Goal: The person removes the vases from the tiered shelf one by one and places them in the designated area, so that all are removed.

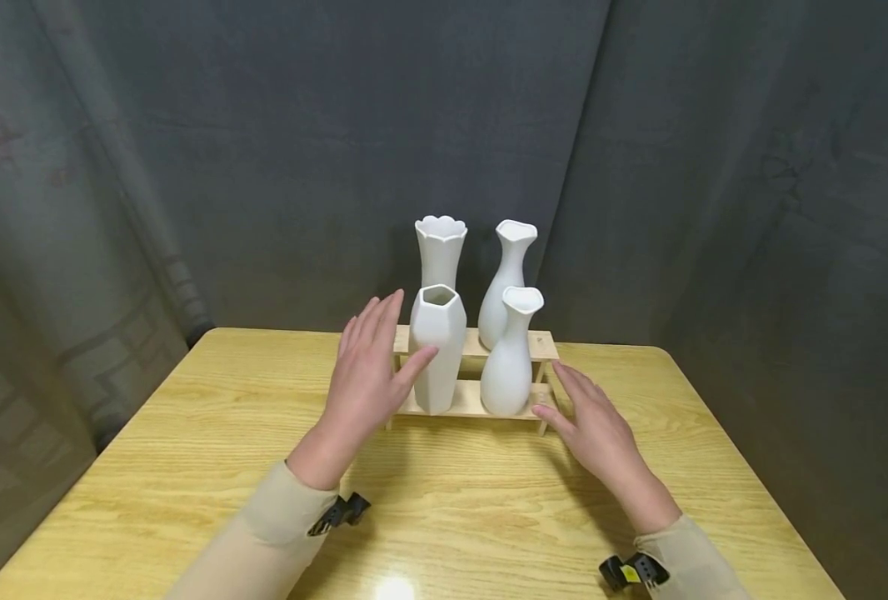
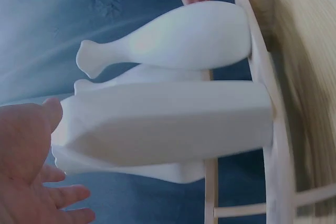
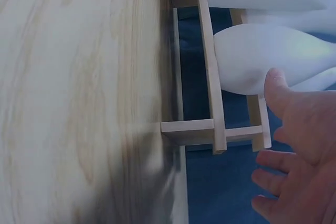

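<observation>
A: Item, faceted white vase (image 1: 446, 358): location, handling?

B: Centre of frame, upright on the lower shelf (image 1: 470, 400) of the wooden rack (image 1: 545, 345). Probably ceramic: rigid, brittle, slick. You best clasp its widest girth.

A: Your hands?

B: Your left hand (image 1: 364, 377), left of centre: thumb spread from fingers, contact unclear. Your right hand (image 1: 596, 429), right of centre: spread beside the rack, holding nothing.

Yellowish wood-grain table (image 1: 189, 433), two-tier wooden rack (image 1: 470, 402) standing on it; four white vases (image 1: 507, 375), upright, two per tier
</observation>
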A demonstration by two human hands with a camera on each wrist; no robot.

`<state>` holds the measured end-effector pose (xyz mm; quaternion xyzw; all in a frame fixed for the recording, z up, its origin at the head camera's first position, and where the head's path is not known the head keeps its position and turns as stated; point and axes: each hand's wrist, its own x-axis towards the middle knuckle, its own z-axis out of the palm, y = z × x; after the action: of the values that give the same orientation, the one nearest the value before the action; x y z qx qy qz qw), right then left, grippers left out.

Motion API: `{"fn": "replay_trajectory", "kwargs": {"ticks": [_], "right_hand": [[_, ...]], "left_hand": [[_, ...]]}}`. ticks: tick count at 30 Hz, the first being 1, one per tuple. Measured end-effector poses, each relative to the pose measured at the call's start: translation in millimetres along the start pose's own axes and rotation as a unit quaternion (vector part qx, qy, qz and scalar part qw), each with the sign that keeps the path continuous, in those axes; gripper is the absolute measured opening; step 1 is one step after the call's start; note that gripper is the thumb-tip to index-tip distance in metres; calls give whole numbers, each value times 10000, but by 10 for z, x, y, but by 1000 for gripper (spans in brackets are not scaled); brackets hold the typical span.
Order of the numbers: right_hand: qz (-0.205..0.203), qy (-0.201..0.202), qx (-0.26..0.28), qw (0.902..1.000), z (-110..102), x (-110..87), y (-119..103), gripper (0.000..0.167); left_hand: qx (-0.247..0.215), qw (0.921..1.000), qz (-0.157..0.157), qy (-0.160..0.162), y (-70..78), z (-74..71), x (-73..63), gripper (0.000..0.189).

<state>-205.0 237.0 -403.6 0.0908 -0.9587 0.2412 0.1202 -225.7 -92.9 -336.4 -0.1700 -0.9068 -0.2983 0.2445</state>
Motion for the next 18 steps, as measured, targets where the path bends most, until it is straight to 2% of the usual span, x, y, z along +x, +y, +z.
{"fn": "replay_trajectory", "kwargs": {"ticks": [6, 13, 18], "right_hand": [[65, -139, 279, 9995, 38, 29, 46, 83], [67, -244, 487, 9985, 95, 59, 97, 79], [150, -304, 593, 9977, 135, 73, 129, 78]], "left_hand": [[-475, 9986, 37, 239, 82, 36, 37, 91], [-1012, 9940, -211, 367, 157, 91, 44, 94], [-1288, 9904, -237, 442, 173, 133, 55, 95]]}}
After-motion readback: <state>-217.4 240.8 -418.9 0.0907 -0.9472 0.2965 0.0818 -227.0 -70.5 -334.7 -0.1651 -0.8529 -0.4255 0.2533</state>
